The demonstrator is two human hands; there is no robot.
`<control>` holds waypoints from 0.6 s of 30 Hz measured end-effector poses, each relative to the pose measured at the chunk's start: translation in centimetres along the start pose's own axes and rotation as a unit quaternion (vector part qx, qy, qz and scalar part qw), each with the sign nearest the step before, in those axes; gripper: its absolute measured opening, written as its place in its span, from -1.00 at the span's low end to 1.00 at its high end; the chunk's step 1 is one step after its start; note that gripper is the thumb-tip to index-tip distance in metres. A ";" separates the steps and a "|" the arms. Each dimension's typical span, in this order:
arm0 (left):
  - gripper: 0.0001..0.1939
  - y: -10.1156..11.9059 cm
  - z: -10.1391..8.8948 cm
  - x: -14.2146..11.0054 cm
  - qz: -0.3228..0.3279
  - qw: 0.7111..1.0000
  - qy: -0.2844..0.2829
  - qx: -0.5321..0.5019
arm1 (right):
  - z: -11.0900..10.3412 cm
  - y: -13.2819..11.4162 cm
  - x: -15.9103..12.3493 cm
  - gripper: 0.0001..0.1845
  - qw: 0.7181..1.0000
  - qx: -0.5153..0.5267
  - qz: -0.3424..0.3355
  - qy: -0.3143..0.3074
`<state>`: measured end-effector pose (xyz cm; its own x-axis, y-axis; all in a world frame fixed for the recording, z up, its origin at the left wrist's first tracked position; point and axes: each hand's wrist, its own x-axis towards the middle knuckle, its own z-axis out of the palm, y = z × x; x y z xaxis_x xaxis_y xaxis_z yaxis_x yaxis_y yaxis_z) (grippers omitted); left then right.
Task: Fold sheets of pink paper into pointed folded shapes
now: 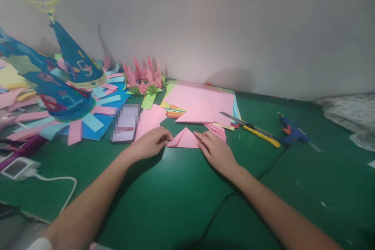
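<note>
A folded pink paper [185, 139], with a raised triangular peak, lies on the green table between my hands. At its left corner my left hand [152, 142] is closed, thumb and curled fingers pinching the edge. My right hand [218, 152] rests on the right side of the same paper, its fingers stretched out and slightly apart, pressing down on the edge. Right behind the folded piece lie a pink paper sheet [197, 112] and a fan of pink paper strips [218, 131].
A phone [125, 123] lies left of my left hand. To the right are a yellow utility knife [260, 134] and a blue glue gun [293, 133] with its cord. Behind stand a pink paper crown [143, 78] and blue cone hats [73, 54]. A white charger [20, 168] sits at left.
</note>
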<state>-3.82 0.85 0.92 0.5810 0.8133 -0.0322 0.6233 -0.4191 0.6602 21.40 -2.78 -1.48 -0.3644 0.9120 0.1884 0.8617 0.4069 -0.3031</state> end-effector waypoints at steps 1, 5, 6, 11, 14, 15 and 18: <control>-0.86 0.0 0.5 0.2 -0.003 1.000 0.030 0.006 | 0.0 0.0 0.0 -0.63 1.000 0.004 0.002 -0.003; -0.93 0.7 2.7 1.4 0.019 0.992 0.116 0.043 | 0.0 0.2 0.2 -0.63 0.999 0.040 0.020 -0.009; -0.94 1.0 3.2 1.7 0.030 0.990 0.126 0.054 | -0.1 0.2 0.2 -0.64 0.998 0.055 0.029 -0.009; -0.68 2.0 4.3 2.3 0.021 0.983 0.145 0.113 | -0.6 0.2 0.5 -0.69 0.987 0.146 0.069 -0.017; -0.67 2.0 4.5 2.2 0.026 0.983 0.137 0.115 | -0.9 0.1 0.6 -0.69 0.979 0.184 0.088 -0.013; -0.67 2.0 4.6 2.2 0.028 0.984 0.140 0.108 | -0.9 0.1 0.6 -0.70 0.976 0.194 0.097 -0.012; -0.64 1.8 4.9 2.3 0.039 0.983 0.156 0.086 | -0.7 0.1 0.6 -0.75 0.966 0.225 0.123 -0.010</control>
<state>1.14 -0.03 -1.66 0.4577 0.8492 0.2633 0.6779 -0.5249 0.5148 21.49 -2.21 -0.69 -0.1792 0.9829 0.0429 0.6833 0.1557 -0.7134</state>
